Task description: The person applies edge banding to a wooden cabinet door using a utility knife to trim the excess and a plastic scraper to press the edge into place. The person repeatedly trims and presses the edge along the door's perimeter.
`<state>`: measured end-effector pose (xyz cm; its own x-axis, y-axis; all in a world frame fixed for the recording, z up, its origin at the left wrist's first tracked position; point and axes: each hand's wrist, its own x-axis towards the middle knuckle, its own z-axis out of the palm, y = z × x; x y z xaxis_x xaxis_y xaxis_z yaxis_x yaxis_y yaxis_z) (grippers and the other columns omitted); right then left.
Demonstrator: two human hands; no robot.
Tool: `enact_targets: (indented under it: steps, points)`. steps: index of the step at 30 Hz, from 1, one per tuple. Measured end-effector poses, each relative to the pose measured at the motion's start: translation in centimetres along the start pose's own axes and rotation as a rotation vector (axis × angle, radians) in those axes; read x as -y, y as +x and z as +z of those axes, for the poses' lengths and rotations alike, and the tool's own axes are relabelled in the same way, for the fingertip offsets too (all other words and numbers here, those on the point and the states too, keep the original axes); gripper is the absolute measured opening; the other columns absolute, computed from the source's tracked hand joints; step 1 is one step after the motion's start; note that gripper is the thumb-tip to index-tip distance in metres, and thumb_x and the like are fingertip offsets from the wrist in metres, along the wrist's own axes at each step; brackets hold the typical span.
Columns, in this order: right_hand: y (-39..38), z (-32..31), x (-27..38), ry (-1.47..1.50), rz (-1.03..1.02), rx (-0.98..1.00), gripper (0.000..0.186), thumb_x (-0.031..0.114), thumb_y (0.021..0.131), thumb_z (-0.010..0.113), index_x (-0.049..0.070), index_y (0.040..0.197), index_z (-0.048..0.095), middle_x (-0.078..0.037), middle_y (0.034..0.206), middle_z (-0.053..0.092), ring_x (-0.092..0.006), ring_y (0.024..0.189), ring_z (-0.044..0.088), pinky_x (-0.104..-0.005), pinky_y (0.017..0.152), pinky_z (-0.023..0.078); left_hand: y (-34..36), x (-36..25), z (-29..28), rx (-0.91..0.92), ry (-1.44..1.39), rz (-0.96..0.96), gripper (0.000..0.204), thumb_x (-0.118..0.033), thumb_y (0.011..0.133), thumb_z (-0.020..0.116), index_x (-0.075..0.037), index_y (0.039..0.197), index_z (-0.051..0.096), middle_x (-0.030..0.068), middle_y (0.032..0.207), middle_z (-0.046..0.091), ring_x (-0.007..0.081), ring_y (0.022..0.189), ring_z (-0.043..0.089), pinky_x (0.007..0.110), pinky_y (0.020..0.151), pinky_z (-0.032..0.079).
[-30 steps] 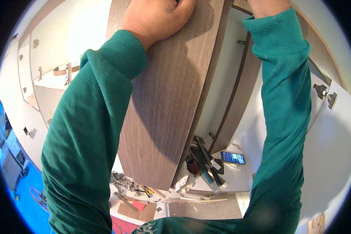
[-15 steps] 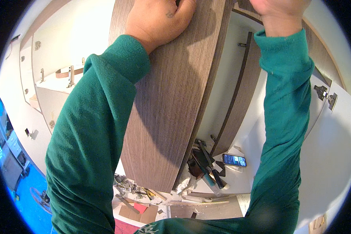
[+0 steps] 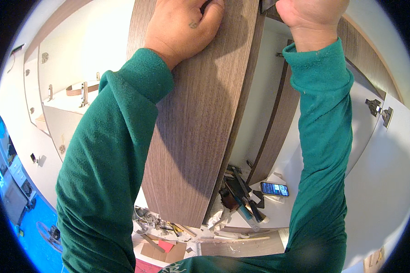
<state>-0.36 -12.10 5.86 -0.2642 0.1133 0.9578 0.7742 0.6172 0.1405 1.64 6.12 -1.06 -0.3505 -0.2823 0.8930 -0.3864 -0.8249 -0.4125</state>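
Observation:
A long brown wood-grain panel (image 3: 191, 136) stands tilted in front of me. My left hand (image 3: 184, 29) rests on its upper face, fingers curled and thumb bent in. Something dark shows between thumb and fingers, too little of it to name. At the top edge of the view, my right hand (image 3: 312, 18) is beside the panel's right edge, its fingertips cut off. A dark flat piece (image 3: 268, 4) lies between that hand and the panel edge. The hand looks closed on it, but its kind is not clear.
White cabinet (image 3: 61, 123) with metal hinges stands on the left, a white door (image 3: 387, 182) on the right. Below lie a phone (image 3: 274, 189), a heap of hand tools (image 3: 241, 195) and scattered hardware (image 3: 155, 220). Blue floor (image 3: 36, 232) shows at lower left.
My right hand has moved left and slightly down toward the panel, and more of the dark flat piece shows. My left hand has shifted slightly and stays on the panel.

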Motion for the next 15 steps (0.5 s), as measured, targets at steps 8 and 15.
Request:
enact_targets:
  steps: [8,15]
  points:
    - [0.3,-0.1,-0.8,-0.084,-0.044,-0.037,0.046,0.035,0.098,0.049,0.016,0.058,0.038,0.0,0.053,0.037,-0.0139,0.05,0.035,-0.0287,0.051,0.034,0.0,-0.1,0.0,0.001,-0.018,-0.02,0.04,-0.014,0.093,0.054,0.005,0.128,0.062,0.0248,0.131,0.063,0.0414,0.124,0.056,0.048,0.111,0.04]
    - [0.4,1.0,-1.1,-0.046,-0.004,-0.083,0.045,0.034,0.1,0.048,0.017,0.059,0.039,0.002,0.053,0.037,-0.0124,0.05,0.035,-0.0287,0.05,0.032,0.1,-0.3,-0.1,-0.016,-0.008,-0.001,0.04,-0.014,0.093,0.054,0.005,0.127,0.062,0.0249,0.131,0.064,0.0416,0.125,0.056,0.047,0.11,0.041]
